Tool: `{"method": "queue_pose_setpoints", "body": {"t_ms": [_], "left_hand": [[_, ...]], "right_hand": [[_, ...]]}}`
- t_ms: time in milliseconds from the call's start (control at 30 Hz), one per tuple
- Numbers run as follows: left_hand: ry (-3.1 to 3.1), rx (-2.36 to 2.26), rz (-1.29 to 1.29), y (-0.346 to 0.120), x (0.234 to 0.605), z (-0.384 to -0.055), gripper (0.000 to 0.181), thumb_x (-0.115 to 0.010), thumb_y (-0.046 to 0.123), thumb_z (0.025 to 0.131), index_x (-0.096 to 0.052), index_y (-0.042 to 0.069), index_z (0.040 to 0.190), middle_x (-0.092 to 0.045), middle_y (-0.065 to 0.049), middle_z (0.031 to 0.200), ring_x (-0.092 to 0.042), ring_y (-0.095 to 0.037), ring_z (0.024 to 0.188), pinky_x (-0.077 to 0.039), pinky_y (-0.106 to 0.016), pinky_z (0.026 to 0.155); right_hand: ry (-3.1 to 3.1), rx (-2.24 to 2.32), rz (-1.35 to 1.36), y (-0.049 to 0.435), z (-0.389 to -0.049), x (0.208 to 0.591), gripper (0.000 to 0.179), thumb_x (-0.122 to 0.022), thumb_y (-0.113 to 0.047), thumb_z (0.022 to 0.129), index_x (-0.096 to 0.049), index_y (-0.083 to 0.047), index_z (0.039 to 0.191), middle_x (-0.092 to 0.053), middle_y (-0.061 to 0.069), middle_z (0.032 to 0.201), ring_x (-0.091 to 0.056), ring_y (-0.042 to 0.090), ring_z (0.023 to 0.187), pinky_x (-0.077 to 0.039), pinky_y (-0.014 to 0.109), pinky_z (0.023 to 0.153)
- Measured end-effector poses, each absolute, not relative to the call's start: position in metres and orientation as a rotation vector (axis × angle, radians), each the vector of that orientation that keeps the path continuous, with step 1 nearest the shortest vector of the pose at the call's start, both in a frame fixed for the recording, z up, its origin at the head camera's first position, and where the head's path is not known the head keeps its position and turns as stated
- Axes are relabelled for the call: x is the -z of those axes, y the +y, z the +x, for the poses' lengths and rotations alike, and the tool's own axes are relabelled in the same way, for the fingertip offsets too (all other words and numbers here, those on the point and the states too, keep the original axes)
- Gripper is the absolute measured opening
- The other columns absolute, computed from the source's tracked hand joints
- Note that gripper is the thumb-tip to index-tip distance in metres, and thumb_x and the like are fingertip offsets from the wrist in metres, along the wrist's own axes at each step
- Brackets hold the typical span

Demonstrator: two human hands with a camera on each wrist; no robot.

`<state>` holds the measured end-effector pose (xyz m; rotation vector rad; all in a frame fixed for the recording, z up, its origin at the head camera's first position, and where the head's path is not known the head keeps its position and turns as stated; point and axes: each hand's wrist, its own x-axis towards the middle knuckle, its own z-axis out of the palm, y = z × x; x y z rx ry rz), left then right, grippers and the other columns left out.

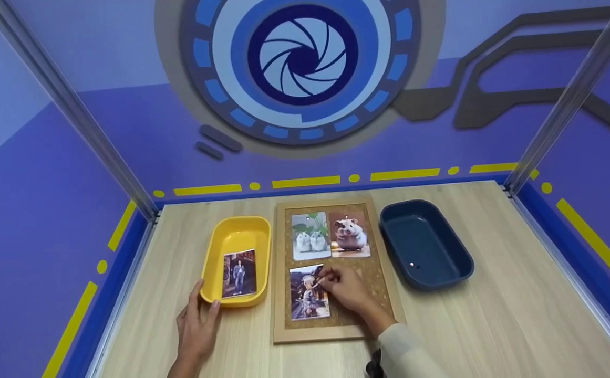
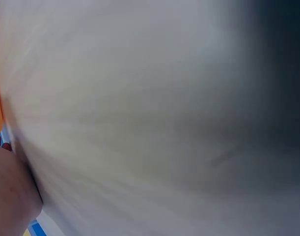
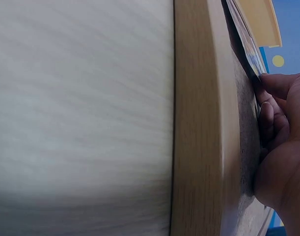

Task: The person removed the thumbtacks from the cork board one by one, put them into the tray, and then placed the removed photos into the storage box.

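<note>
My right hand (image 1: 348, 286) pinches the upper right edge of a photo (image 1: 307, 302) showing a figure in a white hat. This photo lies over the lower left of a wood-framed cork board (image 1: 354, 320). In the right wrist view, the thumb and index finger meet at the photo's edge (image 3: 248, 42), with the other fingers curled below. At the near left corner of a yellow tray (image 1: 241, 303), my left hand (image 1: 197, 328) rests with relaxed fingers along its side and the thumb at its front. Another photo (image 1: 239, 274), of a standing person, lies in that tray.
Pinned on the board's upper half are a photo of two hamsters with leaves (image 1: 310, 241) and a single-hamster photo (image 1: 351, 239). A dark blue tray (image 1: 441, 252) right of the board holds small shiny bits (image 1: 412, 264). A purple wall (image 1: 126, 142) rises behind the table.
</note>
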<state>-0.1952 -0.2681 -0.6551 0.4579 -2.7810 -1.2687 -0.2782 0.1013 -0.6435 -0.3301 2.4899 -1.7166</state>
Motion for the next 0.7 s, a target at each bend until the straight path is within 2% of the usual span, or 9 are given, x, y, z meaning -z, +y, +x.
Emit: {"method": "queue_pose_setpoints", "body": {"t_ms": [133, 300, 433, 700], "left_hand": [[-2.68, 1.376, 0.388, -0.2686, 0.6572, -0.1951, 0.06, -0.051, 0.039, 0.102, -0.022, 0.032, 0.155, -0.027, -0.009, 0.165, -0.029, -0.033, 0.151, -0.023, -0.055, 0.123], [-2.603, 1.453, 0.374, -0.2675, 0.6603, -0.1955, 0.057, -0.055, 0.031, 0.101, -0.028, 0.027, 0.151, -0.033, -0.012, 0.162, -0.035, -0.033, 0.149, -0.028, -0.051, 0.122], [-2.59, 1.477, 0.409, -0.2654, 0.6611, -0.1972, 0.056, -0.056, 0.031, 0.101, -0.028, 0.025, 0.15, -0.034, -0.016, 0.161, -0.035, -0.035, 0.148, -0.029, -0.052, 0.122], [-2.568, 1.513, 0.426, -0.2686, 0.6616, -0.1983, 0.052, -0.051, 0.033, 0.103, -0.026, 0.024, 0.148, -0.028, -0.014, 0.164, -0.03, -0.031, 0.152, -0.027, -0.049, 0.124]], "right_hand": [[2.492, 1.718, -0.332, 0.1019, -0.2783, 0.6435, 0.012, -0.069, 0.002, 0.084, -0.07, -0.002, 0.095, -0.069, 0.014, 0.083, -0.056, 0.009, 0.07, -0.047, 0.02, 0.062], [2.506, 1.692, -0.342, 0.1034, -0.2781, 0.6446, 0.011, -0.069, 0.0, 0.085, -0.071, -0.003, 0.095, -0.068, 0.012, 0.083, -0.055, 0.008, 0.069, -0.047, 0.02, 0.062], [2.519, 1.675, -0.324, 0.1048, -0.2784, 0.6437, 0.009, -0.069, -0.002, 0.086, -0.07, -0.004, 0.095, -0.069, 0.011, 0.084, -0.055, 0.009, 0.07, -0.046, 0.021, 0.063], [2.494, 1.685, -0.297, 0.1028, -0.28, 0.6433, 0.012, -0.07, 0.001, 0.084, -0.07, -0.002, 0.096, -0.069, 0.012, 0.084, -0.055, 0.01, 0.071, -0.046, 0.02, 0.063]]}}
